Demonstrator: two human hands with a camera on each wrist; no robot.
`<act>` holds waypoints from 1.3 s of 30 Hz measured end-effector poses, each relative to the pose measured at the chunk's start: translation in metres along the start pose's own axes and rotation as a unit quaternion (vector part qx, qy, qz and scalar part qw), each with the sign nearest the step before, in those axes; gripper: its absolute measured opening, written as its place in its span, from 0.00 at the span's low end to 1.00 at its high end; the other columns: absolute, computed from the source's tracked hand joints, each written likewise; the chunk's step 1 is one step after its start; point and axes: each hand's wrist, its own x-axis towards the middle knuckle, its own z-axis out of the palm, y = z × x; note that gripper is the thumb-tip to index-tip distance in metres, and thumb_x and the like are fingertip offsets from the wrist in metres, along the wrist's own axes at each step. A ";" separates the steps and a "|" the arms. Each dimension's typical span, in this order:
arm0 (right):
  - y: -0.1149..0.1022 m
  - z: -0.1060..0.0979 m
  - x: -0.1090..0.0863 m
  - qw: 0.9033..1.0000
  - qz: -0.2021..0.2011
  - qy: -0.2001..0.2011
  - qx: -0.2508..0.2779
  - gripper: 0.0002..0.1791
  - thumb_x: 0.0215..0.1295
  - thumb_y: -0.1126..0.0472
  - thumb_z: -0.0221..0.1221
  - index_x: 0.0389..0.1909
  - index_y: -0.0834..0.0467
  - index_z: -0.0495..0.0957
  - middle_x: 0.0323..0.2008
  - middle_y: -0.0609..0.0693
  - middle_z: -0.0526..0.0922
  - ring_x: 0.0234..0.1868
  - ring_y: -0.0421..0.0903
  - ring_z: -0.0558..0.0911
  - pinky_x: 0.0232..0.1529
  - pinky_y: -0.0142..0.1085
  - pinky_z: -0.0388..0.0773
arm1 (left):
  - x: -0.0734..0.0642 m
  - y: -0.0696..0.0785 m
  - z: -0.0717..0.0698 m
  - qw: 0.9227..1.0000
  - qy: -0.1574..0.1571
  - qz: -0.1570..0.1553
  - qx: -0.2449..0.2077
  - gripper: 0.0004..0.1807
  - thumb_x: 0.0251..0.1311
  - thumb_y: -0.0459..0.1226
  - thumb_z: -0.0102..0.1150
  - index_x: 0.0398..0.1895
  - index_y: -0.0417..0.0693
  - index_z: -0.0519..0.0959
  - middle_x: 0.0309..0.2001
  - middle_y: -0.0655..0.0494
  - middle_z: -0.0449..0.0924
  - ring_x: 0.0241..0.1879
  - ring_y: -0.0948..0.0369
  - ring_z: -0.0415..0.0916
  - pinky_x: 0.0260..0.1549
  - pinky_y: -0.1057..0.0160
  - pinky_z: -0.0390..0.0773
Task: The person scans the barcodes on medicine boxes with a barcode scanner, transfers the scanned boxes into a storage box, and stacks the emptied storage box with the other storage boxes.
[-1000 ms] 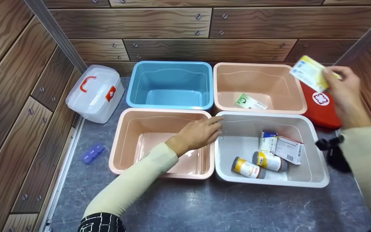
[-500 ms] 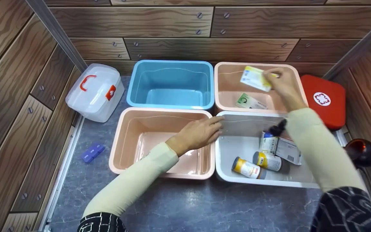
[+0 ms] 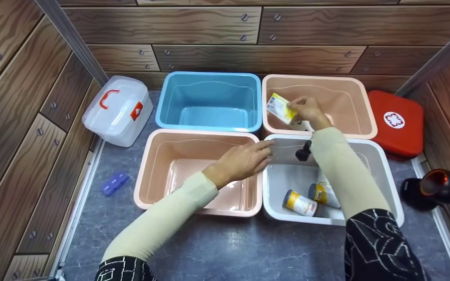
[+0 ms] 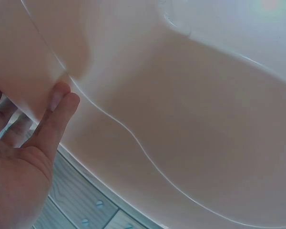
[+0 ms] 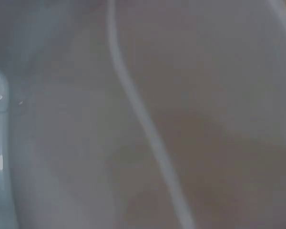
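My right hand (image 3: 309,111) pinches a yellow-and-white medicine box (image 3: 280,108) by its right end, over the far-right pink bin (image 3: 350,93). Below it, a box lying in that bin is mostly hidden by the hand. My left hand (image 3: 242,162) rests at the right rim of the near pink bin (image 3: 197,134), fingers extended toward the grey-white bin (image 3: 395,195). In the left wrist view the left hand (image 4: 26,162) holds nothing, its thumb and fingers relaxed. The right wrist view shows only a blurred bin wall, no hand.
Two yellow-labelled bottles, one (image 3: 301,203) in full view, lie in the grey-white bin; my forearm hides other contents. A blue bin (image 3: 209,128) stands far left. Around are a clear first-aid box (image 3: 117,111), red case (image 3: 397,125), purple pill organizer (image 3: 115,183) and black lamp (image 3: 441,187).
My right hand has carried the medicine box leftward and down from beside the red case to over the far-right pink bin. The left hand has stayed in place.
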 end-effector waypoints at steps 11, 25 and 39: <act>0.002 -0.014 -0.016 0.979 -0.096 -0.042 -0.176 0.32 0.81 0.59 0.57 0.78 0.71 0.64 0.78 0.73 0.66 0.76 0.69 0.69 0.67 0.46 0.79 | 0.001 0.001 0.003 1.000 -0.012 -0.004 -0.001 0.20 0.88 0.48 0.42 0.65 0.52 0.80 0.81 0.53 0.70 0.61 0.49 0.86 0.52 0.50 0.90; -0.004 -0.042 -0.126 0.923 -0.252 -0.151 -0.249 0.14 0.74 0.60 0.69 0.57 0.58 0.86 0.50 0.54 0.89 0.48 0.41 0.84 0.48 0.28 0.82 | -0.001 0.000 0.001 1.000 -0.002 0.003 -0.003 0.19 0.88 0.48 0.44 0.65 0.50 0.80 0.80 0.51 0.71 0.58 0.48 0.88 0.51 0.49 0.90; 0.051 -0.004 -0.125 0.811 0.007 -0.460 -0.361 0.35 0.72 0.57 0.71 0.72 0.70 0.71 0.58 0.63 0.86 0.46 0.53 0.91 0.49 0.47 0.91 | 0.000 0.001 -0.001 1.000 -0.002 0.003 -0.003 0.19 0.88 0.47 0.44 0.64 0.50 0.80 0.80 0.52 0.71 0.58 0.47 0.87 0.50 0.49 0.90</act>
